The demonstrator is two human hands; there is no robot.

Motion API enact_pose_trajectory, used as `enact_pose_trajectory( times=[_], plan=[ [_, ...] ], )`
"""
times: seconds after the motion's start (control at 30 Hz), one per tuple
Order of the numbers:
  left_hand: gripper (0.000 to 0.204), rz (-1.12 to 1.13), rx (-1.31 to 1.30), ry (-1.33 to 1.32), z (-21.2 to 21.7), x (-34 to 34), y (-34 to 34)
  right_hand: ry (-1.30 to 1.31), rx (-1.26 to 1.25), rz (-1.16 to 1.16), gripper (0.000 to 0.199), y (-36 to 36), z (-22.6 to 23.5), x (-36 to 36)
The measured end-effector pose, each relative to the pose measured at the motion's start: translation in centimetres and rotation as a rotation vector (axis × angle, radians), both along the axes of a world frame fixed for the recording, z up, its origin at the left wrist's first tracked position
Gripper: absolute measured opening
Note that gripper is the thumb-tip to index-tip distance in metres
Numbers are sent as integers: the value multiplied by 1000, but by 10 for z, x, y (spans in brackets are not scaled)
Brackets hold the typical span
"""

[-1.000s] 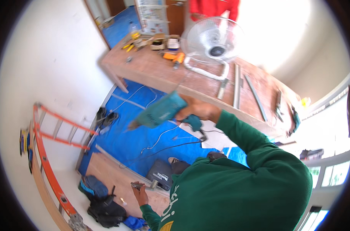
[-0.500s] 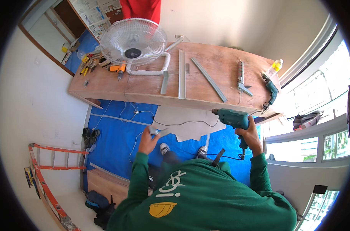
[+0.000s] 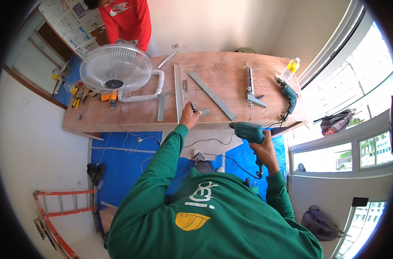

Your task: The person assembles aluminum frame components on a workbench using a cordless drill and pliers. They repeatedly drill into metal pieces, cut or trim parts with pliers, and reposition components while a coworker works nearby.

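Observation:
My right hand [image 3: 265, 151] is wrapped round the handle of a teal corded power drill [image 3: 248, 132], held just off the bench's front edge with its chuck pointing left. Over the front of the wooden bench [image 3: 218, 64], my left hand [image 3: 188, 116] grips a short grey metal piece [image 3: 204, 112]; the fingers partly cover it. A long metal channel [image 3: 179, 86] lies just beyond that hand, and a second metal strip [image 3: 211, 95] slants across the wood to its right. Left of the channel is a short metal piece [image 3: 160, 108].
A fan [image 3: 115, 69], an orange drill [image 3: 110, 98] and hand tools occupy the bench's left. A caulking gun [image 3: 250, 88], another teal drill [image 3: 288, 95] and a bottle [image 3: 290, 68] are at right. Cords cross the blue floor sheet [image 3: 118, 159]. A person in red [image 3: 134, 21] stands behind the fan.
My left hand has moved forward from above the floor to the bench front, still holding the metal piece. I have come closer to the bench with the drill, and more of the person in red shows.

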State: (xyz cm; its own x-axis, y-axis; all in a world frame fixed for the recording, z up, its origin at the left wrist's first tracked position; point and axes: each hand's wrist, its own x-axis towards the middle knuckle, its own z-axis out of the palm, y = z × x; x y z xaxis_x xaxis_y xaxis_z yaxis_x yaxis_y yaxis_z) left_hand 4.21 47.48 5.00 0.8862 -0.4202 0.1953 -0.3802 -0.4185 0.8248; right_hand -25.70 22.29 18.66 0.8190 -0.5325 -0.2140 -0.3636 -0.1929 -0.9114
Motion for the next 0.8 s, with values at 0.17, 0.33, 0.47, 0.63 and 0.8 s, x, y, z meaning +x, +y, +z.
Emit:
enact_pose_trajectory(
  times=[0.17,0.33,0.47,0.63,0.8],
  plan=[
    [47,66,24,-25,-45,46,-15,82,-178,108,62,-1,-15,77],
    [51,69,-53,64,-72,58,-7,40,-345,237,59,7,-38,141],
    [51,20,-69,143,-80,63,-1,127,-348,282,61,16,-52,165],
    [51,-34,-32,43,-75,72,0,48,-387,363,52,16,-59,184],
    [49,-88,4,38,-53,68,10,170,-318,451,57,-7,-57,190]
  ],
)
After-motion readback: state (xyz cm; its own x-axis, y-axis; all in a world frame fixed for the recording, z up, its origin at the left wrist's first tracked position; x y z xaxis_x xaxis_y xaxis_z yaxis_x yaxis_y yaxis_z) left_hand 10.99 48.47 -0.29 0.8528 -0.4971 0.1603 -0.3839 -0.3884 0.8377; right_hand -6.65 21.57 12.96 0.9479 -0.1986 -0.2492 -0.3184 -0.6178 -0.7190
